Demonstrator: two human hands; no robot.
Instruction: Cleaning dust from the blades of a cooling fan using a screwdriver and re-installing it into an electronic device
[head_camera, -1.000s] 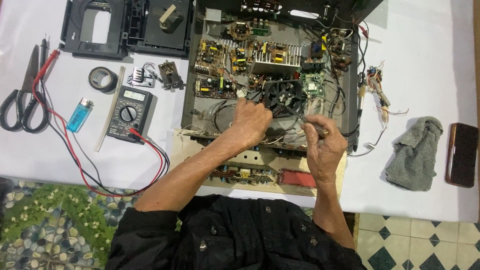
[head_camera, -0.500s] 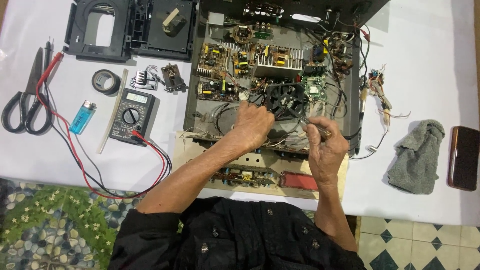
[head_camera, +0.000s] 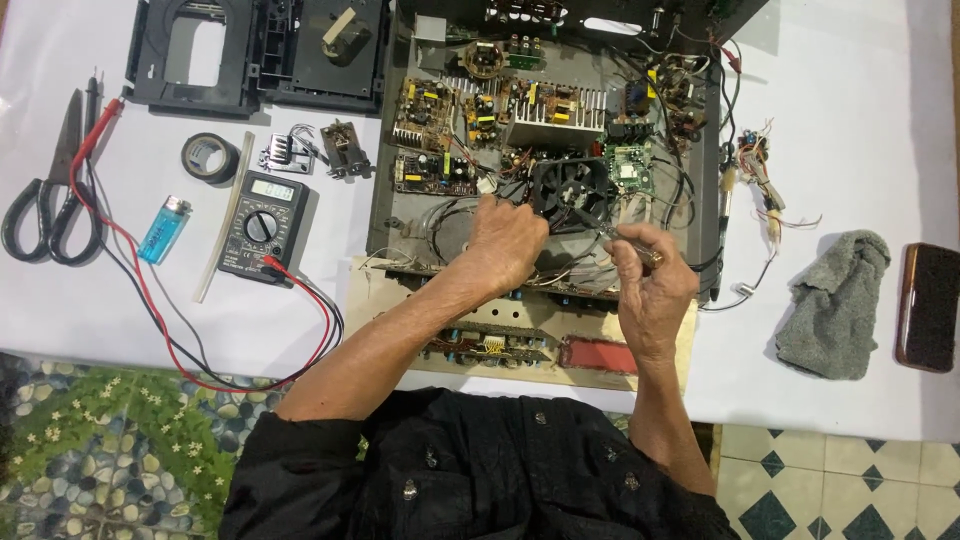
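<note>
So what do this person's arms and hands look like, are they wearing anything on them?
Both forearms are bare from about the elbow down. The left hand and right hand have no gloves, and no watch, ring or bracelet shows. The person wears a black garment with small dark buttons down the front; its sleeves are loose, ending near the elbows.
</note>
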